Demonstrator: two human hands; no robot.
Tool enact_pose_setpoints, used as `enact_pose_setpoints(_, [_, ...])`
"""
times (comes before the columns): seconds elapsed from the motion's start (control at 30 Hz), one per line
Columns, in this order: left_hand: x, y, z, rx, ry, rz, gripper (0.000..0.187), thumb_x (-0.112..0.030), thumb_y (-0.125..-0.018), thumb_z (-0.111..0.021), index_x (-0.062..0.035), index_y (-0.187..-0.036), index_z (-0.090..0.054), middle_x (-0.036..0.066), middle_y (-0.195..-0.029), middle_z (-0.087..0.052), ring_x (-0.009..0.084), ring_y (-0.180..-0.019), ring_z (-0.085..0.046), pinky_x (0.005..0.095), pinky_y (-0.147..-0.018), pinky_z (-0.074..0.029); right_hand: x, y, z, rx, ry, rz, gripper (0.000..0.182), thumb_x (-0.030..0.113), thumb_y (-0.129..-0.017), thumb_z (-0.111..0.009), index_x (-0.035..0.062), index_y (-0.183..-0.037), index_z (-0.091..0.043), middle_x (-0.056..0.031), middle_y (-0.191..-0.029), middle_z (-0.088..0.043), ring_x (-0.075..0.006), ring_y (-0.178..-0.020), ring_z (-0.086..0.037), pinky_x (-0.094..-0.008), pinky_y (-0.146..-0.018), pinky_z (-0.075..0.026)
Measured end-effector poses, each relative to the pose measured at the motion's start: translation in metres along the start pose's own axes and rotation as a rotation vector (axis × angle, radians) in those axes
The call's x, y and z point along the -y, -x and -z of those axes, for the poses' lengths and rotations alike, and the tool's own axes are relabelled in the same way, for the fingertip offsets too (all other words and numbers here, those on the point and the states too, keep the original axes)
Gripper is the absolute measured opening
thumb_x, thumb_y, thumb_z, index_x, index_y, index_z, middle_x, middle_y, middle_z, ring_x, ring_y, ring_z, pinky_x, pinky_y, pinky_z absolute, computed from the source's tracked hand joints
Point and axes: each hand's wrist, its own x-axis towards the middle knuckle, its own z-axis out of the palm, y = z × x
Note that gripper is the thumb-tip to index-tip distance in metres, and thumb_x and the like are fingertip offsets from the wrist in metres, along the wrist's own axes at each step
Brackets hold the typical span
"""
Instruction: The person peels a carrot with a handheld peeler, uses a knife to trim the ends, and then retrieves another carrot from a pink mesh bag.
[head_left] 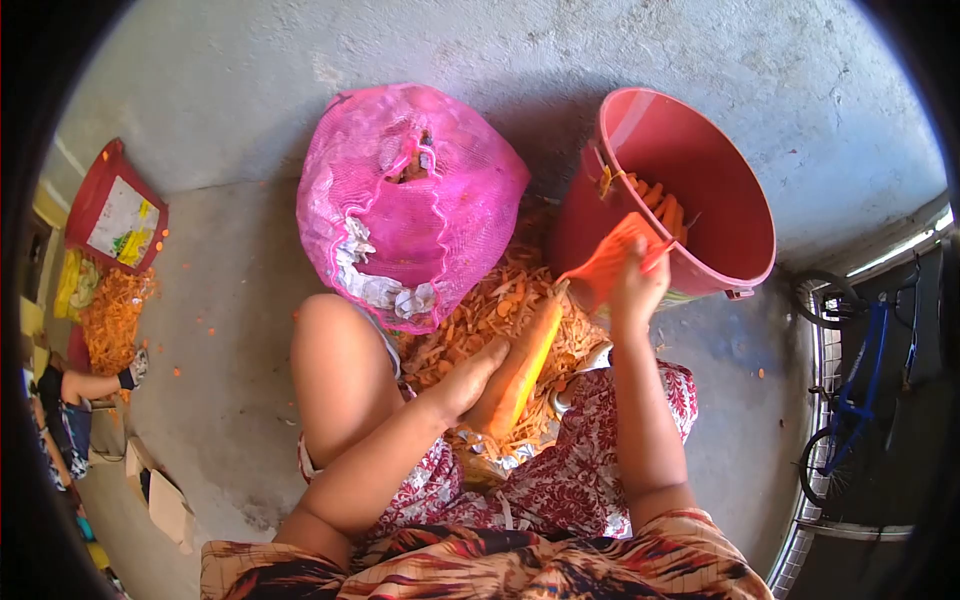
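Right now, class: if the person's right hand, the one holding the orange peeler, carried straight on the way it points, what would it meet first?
The right hand points up and away from the body, so it would probably meet the red bucket first, near its rim. Depth is hard to judge from above.

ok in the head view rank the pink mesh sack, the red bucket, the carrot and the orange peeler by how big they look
1. pink mesh sack and red bucket: too alike to rank.
2. carrot, in the left hand.
3. orange peeler, in the right hand, partly hidden, so this is unsure.
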Motion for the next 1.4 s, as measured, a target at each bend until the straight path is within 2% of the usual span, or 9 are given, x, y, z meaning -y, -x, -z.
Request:
enact_pose_setpoints(0.13, [0.0,0.0,0.001,-0.047,0.088,0.086,0.047,-0.043,-0.086,-0.038,-0.0047,-0.112,-0.043,0.013,-0.094,-0.056,0.0231,-0.079,-0.057,0.0348,-0.068,-0.048,0.01,-0.005,0.007,0.002,-0.163,-0.102,0.017,0.008,-0.083,-0.05,0.0057,-0.068,-0.042,0.0023,-0.057,-0.041,-0.0055,-0.05,-0.036,-0.0213,-0.044,-0.031])
enact_pose_setpoints(0.3, [-0.015,-0.007,0.008,-0.018,0.292,0.075,0.041,-0.041,-0.085,-0.043,-0.0058,-0.106,-0.049,0.005,-0.091,-0.057,0.0142,-0.08,-0.056,0.0282,-0.073,-0.046,0.042,0.052,-0.007,0.424,-0.272,-0.202,0.018,0.012,-0.084,-0.051,0.0067,-0.068,-0.044,0.0038,-0.059,-0.042,-0.0038,-0.054,-0.038,-0.0204,-0.047,-0.033])
enact_pose_setpoints(0.43, [-0.025,-0.003,-0.005,-0.124,0.498,0.043,0.039,-0.036,-0.088,-0.038,-0.0048,-0.11,-0.047,0.005,-0.095,-0.058,0.0149,-0.081,-0.057,0.0284,-0.072,-0.048,0.04,0.074,-0.016,0.558,-0.29,-0.156,0.017,0.015,-0.085,-0.051,-0.0007,-0.088,-0.052,-0.0033,-0.069,-0.056,-0.0092,-0.063,-0.05,-0.0247,-0.057,-0.042])
enact_pose_setpoints(0.7, [-0.012,-0.01,0.005,-0.104,0.614,0.03,0.032,-0.027,-0.09,-0.029,-0.0056,-0.108,-0.046,0.009,-0.096,-0.057,0.0192,-0.083,-0.058,0.0381,-0.072,-0.05,0.043,0.082,-0.017,0.607,-0.247,-0.195,0.015,0.012,-0.083,-0.052,-0.0009,-0.09,-0.052,-0.0105,-0.075,-0.059,-0.0148,-0.068,-0.057,-0.0277,-0.062,-0.045])
enact_pose_setpoints(0.87, [-0.01,-0.004,0.007,-0.027,0.271,0.082,0.039,-0.034,-0.09,-0.029,-0.0032,-0.107,-0.045,0.013,-0.088,-0.057,0.0217,-0.076,-0.059,0.036,-0.065,-0.05,0.008,0.065,-0.018,0.41,-0.037,0.149,0.005,0.004,-0.08,-0.052,0.0013,-0.075,-0.05,-0.0056,-0.064,-0.051,-0.0127,-0.056,-0.048,-0.0269,-0.056,-0.042])
enact_pose_setpoints(0.93, [-0.01,0.004,-0.002,-0.016,0.165,0.152,0.045,-0.041,-0.089,-0.031,-0.0023,-0.106,-0.045,0.015,-0.083,-0.057,0.0243,-0.07,-0.058,0.0342,-0.06,-0.049,-0.013,0.026,-0.014,0.177,-0.12,-0.126,0.011,-0.001,-0.08,-0.047,0.0028,-0.069,-0.045,-0.0004,-0.059,-0.046,-0.0096,-0.051,-0.041,-0.0248,-0.047,-0.037])
enact_pose_setpoints(1.1, [-0.002,-0.001,0.009,-0.122,0.176,0.103,0.046,-0.044,-0.085,-0.04,-0.0038,-0.107,-0.045,0.014,-0.084,-0.058,0.0247,-0.071,-0.059,0.0367,-0.062,-0.049,-0.008,0.008,-0.008,-0.009,-0.021,-0.057,0.012,0.013,-0.084,-0.048,0.0043,-0.076,-0.05,0.0043,-0.058,-0.044,-0.0029,-0.049,-0.038,-0.0194,-0.043,-0.031])
enact_pose_setpoints(1.23, [-0.014,-0.003,0.016,-0.109,0.288,0.152,0.045,-0.043,-0.082,-0.045,-0.0045,-0.106,-0.048,0.012,-0.086,-0.058,0.025,-0.073,-0.059,0.0376,-0.063,-0.05,0.022,0.054,-0.01,0.412,-0.276,-0.18,0.007,0.011,-0.084,-0.051,0.004,-0.081,-0.051,0.0029,-0.063,-0.048,-0.0041,-0.053,-0.041,-0.0206,-0.046,-0.034])
enact_pose_setpoints(1.4, [-0.014,-0.004,0.005,-0.14,0.366,0.053,0.035,-0.033,-0.087,-0.04,-0.0051,-0.107,-0.048,0.008,-0.091,-0.058,0.018,-0.077,-0.059,0.0327,-0.064,-0.051,0.042,0.079,-0.021,0.539,-0.328,-0.202,0.014,0.015,-0.084,-0.051,0.0014,-0.085,-0.052,-0.0031,-0.071,-0.057,-0.0091,-0.061,-0.052,-0.0245,-0.056,-0.044])
